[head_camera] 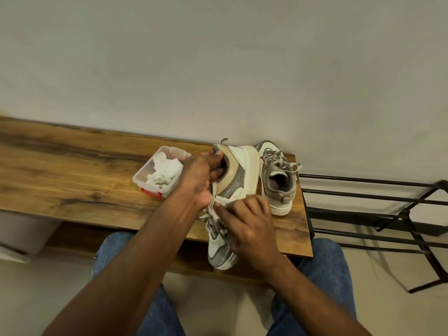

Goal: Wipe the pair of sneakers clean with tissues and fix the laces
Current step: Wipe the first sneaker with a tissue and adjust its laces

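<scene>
A white and grey sneaker (238, 175) lies tipped on its side over the front edge of the wooden bench (72, 170), toe toward me. My left hand (198, 180) grips its heel collar, fingers curled inside the opening. My right hand (247, 224) presses a white tissue (224, 202) against the sneaker's side near the loose laces, fingers curled on it. The second sneaker (278, 178) stands upright to the right on the bench, laces untied.
A clear plastic box (145, 177) with red clips holds crumpled tissues, left of the held sneaker. A black metal rack (375, 204) stands right of the bench. A plain wall runs behind. My jeans-clad knees are below the bench edge.
</scene>
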